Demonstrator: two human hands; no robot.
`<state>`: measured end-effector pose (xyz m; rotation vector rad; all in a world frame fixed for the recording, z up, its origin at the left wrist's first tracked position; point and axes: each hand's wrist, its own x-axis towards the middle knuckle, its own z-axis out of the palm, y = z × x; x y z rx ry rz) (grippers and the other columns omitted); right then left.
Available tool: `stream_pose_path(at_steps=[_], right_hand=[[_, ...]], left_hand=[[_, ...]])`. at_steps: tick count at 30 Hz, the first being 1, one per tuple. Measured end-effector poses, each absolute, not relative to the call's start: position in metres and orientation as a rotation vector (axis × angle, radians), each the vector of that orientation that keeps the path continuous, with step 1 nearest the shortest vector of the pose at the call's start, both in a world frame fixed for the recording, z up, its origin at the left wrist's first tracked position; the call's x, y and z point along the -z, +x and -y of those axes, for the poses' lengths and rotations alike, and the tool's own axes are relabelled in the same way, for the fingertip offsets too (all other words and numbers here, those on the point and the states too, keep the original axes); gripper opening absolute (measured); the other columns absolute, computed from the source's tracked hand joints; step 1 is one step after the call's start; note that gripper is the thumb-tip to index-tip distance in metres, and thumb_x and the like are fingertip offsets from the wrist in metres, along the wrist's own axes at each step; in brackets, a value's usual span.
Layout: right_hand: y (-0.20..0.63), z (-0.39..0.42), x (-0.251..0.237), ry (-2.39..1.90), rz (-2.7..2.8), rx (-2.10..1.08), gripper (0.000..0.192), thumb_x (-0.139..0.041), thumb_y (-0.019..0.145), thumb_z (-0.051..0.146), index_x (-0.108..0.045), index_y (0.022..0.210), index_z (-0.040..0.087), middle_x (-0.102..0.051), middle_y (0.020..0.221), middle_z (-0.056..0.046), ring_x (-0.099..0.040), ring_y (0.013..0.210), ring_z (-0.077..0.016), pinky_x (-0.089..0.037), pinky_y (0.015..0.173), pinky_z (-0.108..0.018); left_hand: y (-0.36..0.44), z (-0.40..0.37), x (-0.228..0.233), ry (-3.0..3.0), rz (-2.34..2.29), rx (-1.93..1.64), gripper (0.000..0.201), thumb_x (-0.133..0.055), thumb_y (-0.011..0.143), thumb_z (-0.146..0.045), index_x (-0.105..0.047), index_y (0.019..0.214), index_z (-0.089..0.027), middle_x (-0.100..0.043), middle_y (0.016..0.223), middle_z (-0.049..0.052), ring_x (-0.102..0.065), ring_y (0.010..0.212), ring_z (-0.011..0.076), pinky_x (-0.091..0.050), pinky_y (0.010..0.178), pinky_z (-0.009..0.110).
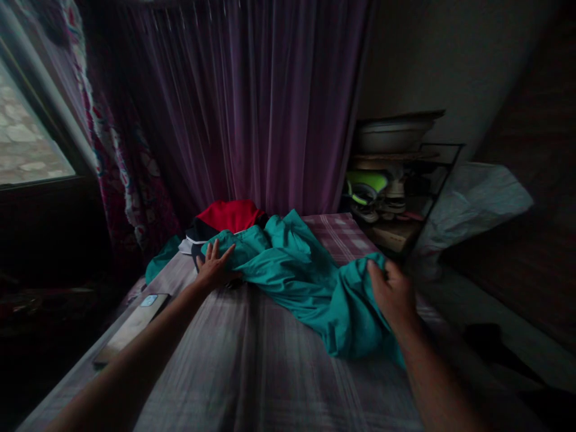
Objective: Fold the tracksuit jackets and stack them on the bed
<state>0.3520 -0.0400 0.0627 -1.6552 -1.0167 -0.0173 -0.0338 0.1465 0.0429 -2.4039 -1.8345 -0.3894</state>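
Observation:
A crumpled teal garment (297,282) lies stretched across the plaid-covered surface (216,360). My right hand (393,291) grips its right end, with the cloth bunched between thumb and fingers and hanging below. At the garment's left end, my left hand (216,264) rests with fingers spread, touching the cloth. Just behind that hand sits a pile of other clothes, including a red piece (231,215) and a dark piece with white edging (198,231). The garment's exact kind cannot be made out from its folds.
A phone (132,330) lies near the left edge, beside my left forearm. Purple curtains (270,108) hang behind the surface. At the right back stands a rack with a basin (393,135) and shoes (393,198); a whitish plastic bag (477,204) is beside it.

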Motion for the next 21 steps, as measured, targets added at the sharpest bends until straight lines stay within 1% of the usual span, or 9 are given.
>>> stream_pose_path(at_steps=[1,3,6,9,11,14,17,19,21], right_hand=[[0.342,0.023,-0.059,-1.607,1.127,0.02,0.042,-0.045,0.079,0.063,-0.06,0.076,0.024,-0.068,0.082,-0.01,-0.064,0.09,-0.028,-0.05,0.087,-0.044],[0.325,-0.012,-0.052,-1.529,1.305,0.007,0.048,-0.045,0.082,0.063,-0.067,0.086,0.021,-0.068,0.11,-0.015,-0.062,0.11,-0.0289,-0.047,0.099,-0.043],[0.308,-0.058,-0.038,-1.593,1.443,-0.113,0.06,-0.055,0.08,0.066,-0.069,0.114,0.019,-0.053,0.142,-0.017,-0.049,0.133,-0.0318,-0.039,0.11,-0.046],[0.303,-0.085,-0.023,-1.765,1.535,-0.36,0.088,-0.068,0.071,0.069,-0.052,0.141,0.019,-0.05,0.146,-0.018,-0.049,0.133,-0.0344,-0.041,0.107,-0.051],[0.304,-0.088,-0.015,-1.806,1.649,-0.525,0.095,-0.074,0.067,0.064,-0.047,0.146,0.017,-0.057,0.14,-0.019,-0.056,0.126,-0.0336,-0.046,0.102,-0.049],[0.308,-0.072,-0.014,-1.729,1.884,-0.712,0.072,-0.077,0.066,0.044,-0.063,0.132,0.02,-0.071,0.121,-0.011,-0.066,0.11,-0.0293,-0.051,0.095,-0.042],[0.319,-0.042,-0.023,-1.618,2.088,-0.959,0.035,-0.07,0.064,0.03,-0.078,0.098,0.026,-0.078,0.094,0.0,-0.071,0.093,-0.0248,-0.053,0.085,-0.034],[0.33,-0.024,-0.03,-1.609,2.087,-1.093,0.025,-0.067,0.063,0.027,-0.079,0.085,0.027,-0.078,0.085,0.002,-0.071,0.087,-0.0239,-0.054,0.079,-0.032],[0.342,-0.012,-0.034,-1.671,1.979,-1.124,0.026,-0.065,0.062,0.027,-0.079,0.084,0.026,-0.078,0.085,0.002,-0.071,0.087,-0.025,-0.054,0.078,-0.033]], left_hand=[[-0.028,-0.151,-0.043,-2.459,1.833,0.383,0.069,-0.072,0.077,-0.052,-0.056,0.14,-0.029,-0.028,0.163,0.017,-0.022,0.148,0.0484,-0.029,0.106,0.075],[-0.011,-0.151,-0.039,-2.603,1.754,0.466,0.041,-0.065,0.084,-0.043,-0.07,0.121,-0.025,-0.046,0.153,0.016,-0.042,0.14,0.0405,-0.041,0.105,0.064],[0.022,-0.129,-0.024,-2.819,1.459,0.752,0.024,-0.059,0.089,-0.03,-0.072,0.106,-0.022,-0.061,0.136,0.013,-0.059,0.125,0.027,-0.049,0.104,0.048],[0.047,-0.088,-0.009,-3.035,1.182,0.941,0.019,-0.057,0.089,-0.023,-0.072,0.101,-0.022,-0.062,0.135,0.014,-0.062,0.122,0.0283,-0.051,0.104,0.048],[0.054,-0.062,-0.008,-3.124,1.094,0.995,0.02,-0.057,0.089,-0.02,-0.072,0.1,-0.026,-0.065,0.133,0.01,-0.064,0.119,0.0282,-0.054,0.1,0.045],[0.047,-0.032,-0.022,-3.269,1.036,0.945,0.02,-0.054,0.092,-0.022,-0.072,0.1,-0.028,-0.071,0.123,0.008,-0.068,0.111,0.0267,-0.058,0.095,0.04],[0.024,-0.02,-0.045,-3.531,0.935,0.737,0.023,-0.055,0.093,-0.034,-0.068,0.111,-0.027,-0.074,0.114,0.007,-0.071,0.102,0.0242,-0.059,0.09,0.034],[0.0,-0.025,-0.056,-3.588,1.01,0.647,0.031,-0.056,0.094,-0.041,-0.065,0.12,-0.027,-0.075,0.111,0.006,-0.072,0.096,0.0207,-0.059,0.081,0.029],[-0.025,-0.044,-0.059,-3.362,1.254,0.686,0.038,-0.057,0.092,-0.043,-0.062,0.126,-0.027,-0.073,0.116,0.008,-0.072,0.099,0.0217,-0.059,0.081,0.031]])
